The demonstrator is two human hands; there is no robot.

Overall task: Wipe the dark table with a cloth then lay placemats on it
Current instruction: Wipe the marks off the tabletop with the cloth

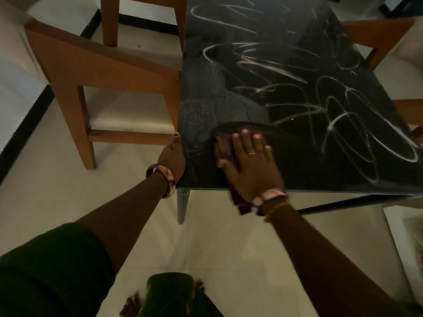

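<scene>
Your right hand (248, 161) presses flat, fingers spread, on the cloth (225, 147) at the dark table (286, 92)'s near-left corner (white scribbles remain beyond), while your left hand (172, 156) grips the edge, likely bracing; no placemats visible.

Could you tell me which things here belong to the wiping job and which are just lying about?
In the job:
dark table
cloth under the flat right hand
left hand resting at the table's edge

Just lying about:
wooden chair at the table's left side
pale sheet on the floor, too unclear to name
</scene>
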